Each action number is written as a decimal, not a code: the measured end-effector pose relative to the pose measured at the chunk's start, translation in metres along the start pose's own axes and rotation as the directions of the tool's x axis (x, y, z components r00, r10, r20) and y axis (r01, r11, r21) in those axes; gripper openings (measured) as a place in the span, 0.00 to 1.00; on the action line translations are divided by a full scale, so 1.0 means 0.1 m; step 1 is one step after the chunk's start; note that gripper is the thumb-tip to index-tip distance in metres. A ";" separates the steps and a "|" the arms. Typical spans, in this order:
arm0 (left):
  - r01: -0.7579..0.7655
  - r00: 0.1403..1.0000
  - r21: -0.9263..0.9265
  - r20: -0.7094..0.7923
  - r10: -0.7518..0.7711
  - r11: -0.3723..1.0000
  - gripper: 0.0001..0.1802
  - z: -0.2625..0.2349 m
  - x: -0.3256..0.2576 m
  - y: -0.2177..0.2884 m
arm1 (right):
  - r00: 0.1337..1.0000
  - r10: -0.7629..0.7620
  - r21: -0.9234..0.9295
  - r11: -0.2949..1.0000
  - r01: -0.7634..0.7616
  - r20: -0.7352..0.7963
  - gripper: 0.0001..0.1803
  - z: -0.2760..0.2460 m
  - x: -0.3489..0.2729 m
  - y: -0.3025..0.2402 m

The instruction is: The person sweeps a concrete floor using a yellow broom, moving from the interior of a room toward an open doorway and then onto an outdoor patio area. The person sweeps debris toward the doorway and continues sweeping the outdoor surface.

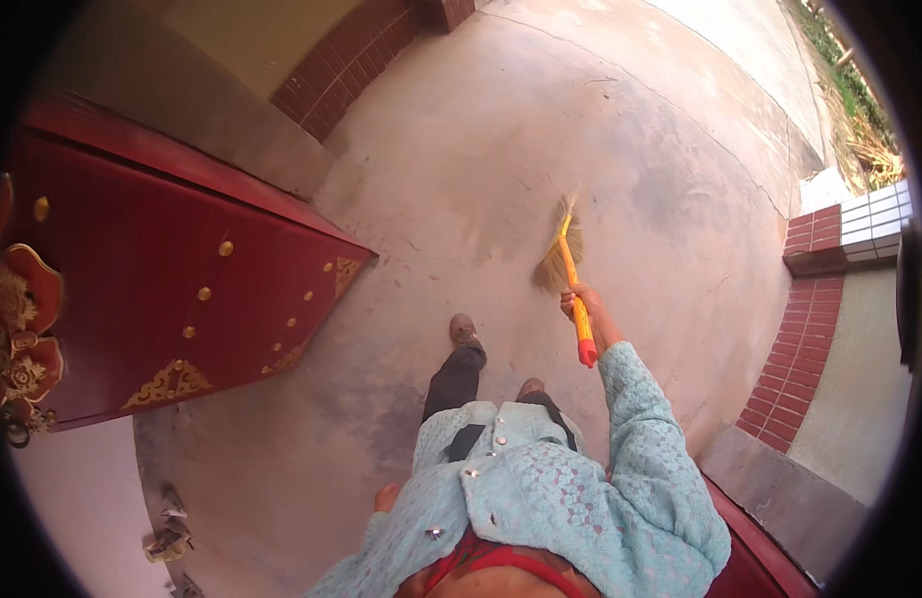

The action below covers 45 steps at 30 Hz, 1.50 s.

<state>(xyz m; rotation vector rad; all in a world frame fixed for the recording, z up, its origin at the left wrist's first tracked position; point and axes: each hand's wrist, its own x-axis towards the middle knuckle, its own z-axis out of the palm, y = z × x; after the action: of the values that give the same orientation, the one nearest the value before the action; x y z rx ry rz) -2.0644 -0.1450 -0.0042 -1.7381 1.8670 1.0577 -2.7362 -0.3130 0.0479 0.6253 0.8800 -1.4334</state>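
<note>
Head view: the right hand (578, 300) is wrapped in a closed fist around the orange-and-yellow handle of a short straw broom (563, 261), fingers pressed together about the shaft a little above its red end cap. The broom points away from the person, its bristle head resting on or just above the concrete floor (501, 130) near the middle of the paved area, just ahead of the person's feet. The left hand (386, 496) hangs low beside the hip, only partly showing past the light blue lace jacket (580, 498); whether its fingers are curled or spread cannot be told, and it holds nothing visible. One shoe (465, 329) is stepped forward on the floor, near the broom's bristles. An open red door (172, 289) with gold studs and corner ornaments stands along the floor's left edge. Red brick walls (799, 359) border the right edge and the far left corner.
</note>
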 end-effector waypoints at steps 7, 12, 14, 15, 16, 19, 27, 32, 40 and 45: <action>0.421 0.904 -0.834 0.356 -0.235 0.357 0.16 -0.98 0.89 1.55 | 0.987 0.125 -0.413 0.908 -0.072 0.102 0.37 1.00 -1.01 0.00; 0.401 0.915 -0.802 0.329 -0.231 0.443 0.18 -1.57 1.60 1.90 | 0.954 0.298 -0.447 0.858 -0.252 0.035 0.38 1.08 -1.17 -0.12; 0.395 0.917 -0.778 0.303 -0.259 0.488 0.18 -1.94 1.78 2.16 | 0.933 0.360 -0.488 0.818 -0.304 0.022 0.38 0.93 -0.92 -0.12; 0.386 0.919 -0.782 0.282 -0.274 0.489 0.18 -2.06 1.85 2.24 | 0.925 0.378 -0.475 0.806 -0.354 -0.047 0.38 0.90 -0.75 -0.10; 0.380 0.920 -0.782 0.261 -0.294 0.495 0.18 -2.17 1.88 2.32 | 0.912 0.401 -0.504 0.773 -0.385 -0.082 0.39 0.89 -0.56 -0.13; 0.322 0.917 -0.836 0.159 -0.365 0.445 0.18 -2.39 1.77 2.62 | 0.947 0.241 -0.652 0.686 -0.322 -0.214 0.44 0.72 0.09 -0.36; 0.519 0.736 -0.808 0.256 -0.627 0.280 0.14 -1.65 0.57 3.29 | 0.984 -0.177 -0.964 0.263 0.038 -0.009 0.47 1.38 1.60 -2.11; 0.504 0.794 -0.810 0.299 -0.529 0.298 0.15 -1.26 0.66 3.81 | 0.938 -0.308 -0.959 0.174 0.223 0.162 0.40 2.07 2.12 -2.81; 0.444 0.866 -0.800 0.266 -0.423 0.405 0.18 -1.33 1.29 4.00 | 0.960 -0.117 -0.816 0.507 0.279 0.255 0.46 2.24 1.08 -2.80; 0.379 0.904 -0.789 0.204 -0.376 0.483 0.18 -1.47 1.42 3.94 | 0.975 0.179 -0.672 0.739 -0.046 0.130 0.46 1.83 0.41 -2.34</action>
<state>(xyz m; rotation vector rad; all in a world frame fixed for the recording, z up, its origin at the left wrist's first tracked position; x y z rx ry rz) -2.4354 -0.3671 0.0938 -2.4577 0.8472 1.8933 -2.9455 -0.5027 0.1491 -0.0096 1.0995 -0.9406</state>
